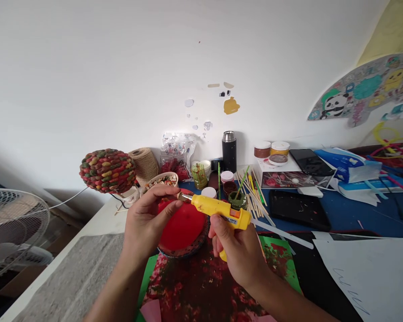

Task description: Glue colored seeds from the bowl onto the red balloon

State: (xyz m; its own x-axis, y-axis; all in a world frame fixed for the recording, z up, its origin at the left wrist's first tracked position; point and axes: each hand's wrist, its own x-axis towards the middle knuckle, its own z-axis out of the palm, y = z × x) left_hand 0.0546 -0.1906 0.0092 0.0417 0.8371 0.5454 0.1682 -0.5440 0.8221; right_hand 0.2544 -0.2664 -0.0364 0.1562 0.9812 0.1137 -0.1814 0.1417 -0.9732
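Observation:
My right hand (pixel 233 241) is wrapped round the handle of a yellow glue gun (pixel 215 207), its nozzle pointing left. A white glue stick (pixel 282 233) sticks out of the back of the gun. Between thumb and fingertips, my left hand (pixel 151 217) pinches a small tan-brown piece (pixel 179 195), right at the nozzle tip; its exact kind is too small to tell. Under both hands, a smooth red rounded thing (pixel 181 228) sits in a dark patterned bowl (pixel 184 254). Behind my left hand stands a bowl of small mixed-colour pieces (pixel 168 180).
A ball covered in painted shell-like pieces (pixel 107 171) stands at the left, near a twine spool (pixel 144 163). Paint jars (pixel 237 201), wooden sticks (pixel 255 201) and a black flask (pixel 229 152) are behind. A paint-stained sheet (pixel 204 286) lies beneath; a fan (pixel 16 228) is far left.

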